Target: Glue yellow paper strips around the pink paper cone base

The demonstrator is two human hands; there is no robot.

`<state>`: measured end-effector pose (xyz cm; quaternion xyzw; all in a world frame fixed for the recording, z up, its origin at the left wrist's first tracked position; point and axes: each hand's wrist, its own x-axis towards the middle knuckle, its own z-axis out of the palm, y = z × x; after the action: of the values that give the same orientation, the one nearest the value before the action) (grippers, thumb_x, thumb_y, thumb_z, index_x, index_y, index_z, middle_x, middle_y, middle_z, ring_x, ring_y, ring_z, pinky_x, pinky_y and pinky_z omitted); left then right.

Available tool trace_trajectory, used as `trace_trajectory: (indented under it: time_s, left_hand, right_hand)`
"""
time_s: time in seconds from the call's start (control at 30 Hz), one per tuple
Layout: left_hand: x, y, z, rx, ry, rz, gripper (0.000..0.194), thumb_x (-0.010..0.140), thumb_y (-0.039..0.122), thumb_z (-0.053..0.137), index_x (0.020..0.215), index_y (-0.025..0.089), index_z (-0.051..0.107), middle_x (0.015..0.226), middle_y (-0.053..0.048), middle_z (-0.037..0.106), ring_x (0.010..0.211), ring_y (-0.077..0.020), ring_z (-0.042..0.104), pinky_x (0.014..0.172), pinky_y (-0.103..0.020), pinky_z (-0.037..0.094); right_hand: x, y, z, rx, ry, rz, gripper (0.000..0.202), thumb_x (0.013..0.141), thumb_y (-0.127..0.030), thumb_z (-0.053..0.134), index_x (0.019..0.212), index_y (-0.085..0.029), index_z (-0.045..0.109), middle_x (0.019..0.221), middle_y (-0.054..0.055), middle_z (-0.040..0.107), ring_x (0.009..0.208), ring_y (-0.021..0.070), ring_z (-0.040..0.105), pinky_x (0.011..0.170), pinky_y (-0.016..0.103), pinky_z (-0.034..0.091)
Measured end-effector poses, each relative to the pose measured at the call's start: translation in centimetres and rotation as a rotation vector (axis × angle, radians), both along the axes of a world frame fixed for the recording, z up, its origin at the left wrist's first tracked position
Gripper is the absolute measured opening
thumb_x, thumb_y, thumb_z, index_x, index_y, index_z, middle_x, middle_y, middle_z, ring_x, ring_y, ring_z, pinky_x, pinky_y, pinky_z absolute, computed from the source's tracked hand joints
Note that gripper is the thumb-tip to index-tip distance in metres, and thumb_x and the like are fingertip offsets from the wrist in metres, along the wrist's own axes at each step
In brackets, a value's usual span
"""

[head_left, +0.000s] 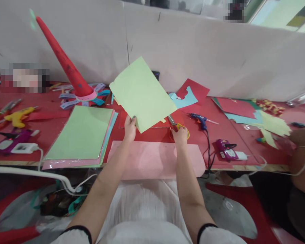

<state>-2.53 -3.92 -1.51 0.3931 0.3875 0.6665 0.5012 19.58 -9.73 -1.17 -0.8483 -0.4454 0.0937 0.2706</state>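
The red table [226, 130] runs the whole width beneath everything, and across its near edge lies one pink sheet [152, 159], right in front of the person. To its left sits one stack of coloured paper [86, 132], probably put aside to leave the middle free; its sheets are too closely layered to count. Behind the stack, one red cone [63, 57] stands tilted, with a ring of blue and lilac strips at its base. One pale green sheet [142, 95] slants above the table's middle, its near corner gripped by the left hand [130, 128], seemingly so that most of its edge stays free. Two purple power sockets [226, 149] lie near the front edge, one at each side, and two glue guns, one blue [199, 120] and one yellow [18, 117], rest close to them, likely within cord's reach. The right hand [181, 135] grips one pair of scissors [171, 120] by the handles, blades pointing away from the body, presumably for safe handling.
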Motion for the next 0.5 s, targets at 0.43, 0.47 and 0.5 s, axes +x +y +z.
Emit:
trace_trajectory:
  time_s: [0.43, 0.47, 0.5]
  left_hand:
    - [0.6, 0.2, -1.1, -0.138, 0.275, 0.026, 0.018, 0.081, 0.021, 0.05, 0.097, 0.018, 0.055, 0.103, -0.007, 0.065, 0.1, -0.0202, 0.06, 0.087, -0.034, 0.047]
    - [0.6, 0.3, -1.2, -0.143, 0.34, 0.05, 0.015, 0.08, 0.019, 0.049, 0.094, 0.018, 0.055, 0.098, -0.006, 0.065, 0.097, -0.02, 0.06, 0.086, -0.034, 0.046]
    - [0.6, 0.3, -1.3, -0.14, 0.403, 0.068, 0.012, 0.08, 0.018, 0.049, 0.09, 0.018, 0.055, 0.093, -0.005, 0.064, 0.093, -0.0198, 0.059, 0.086, -0.034, 0.046]
  right_hand:
    - [-0.8, 0.6, -2.9, 0.238, 0.039, 0.102, 0.042, 0.077, -0.015, 0.041, 0.115, -0.015, 0.059, 0.133, 0.017, 0.047, 0.123, 0.0317, 0.04, 0.098, 0.051, 0.035]
    - [-0.6, 0.5, -3.0, 0.249, 0.04, 0.112, 0.043, 0.077, -0.013, 0.041, 0.115, -0.015, 0.06, 0.133, 0.017, 0.047, 0.123, 0.0304, 0.041, 0.1, 0.049, 0.034]
    - [-0.4, 0.5, -3.1, 0.258, 0.045, 0.123, 0.043, 0.076, -0.012, 0.04, 0.115, -0.015, 0.06, 0.134, 0.017, 0.047, 0.124, 0.0293, 0.041, 0.101, 0.048, 0.033]
